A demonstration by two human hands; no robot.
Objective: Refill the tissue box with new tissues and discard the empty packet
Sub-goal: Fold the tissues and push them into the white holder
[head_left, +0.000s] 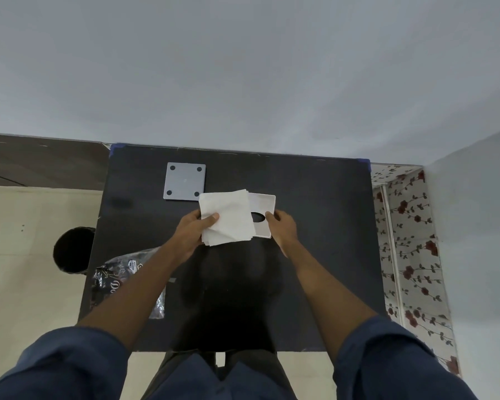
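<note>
A stack of white tissues (228,216) is pinched at its left edge by my left hand (195,230), thumb on top. The stack lies partly over the left side of a white square tissue box (264,207) on the black table (315,255). A dark oval opening (258,216) shows in the box beside the tissues. My right hand (282,226) grips the box's near right edge. A crumpled, shiny black and clear packet (119,280) lies at the table's left edge, partly under my left forearm.
A grey square plate (184,181) with dark round pads at its corners lies flat behind the tissues, touching their far corner. A round black bin (71,249) stands on the floor left of the table. A floral-patterned wall strip (410,241) runs along the right.
</note>
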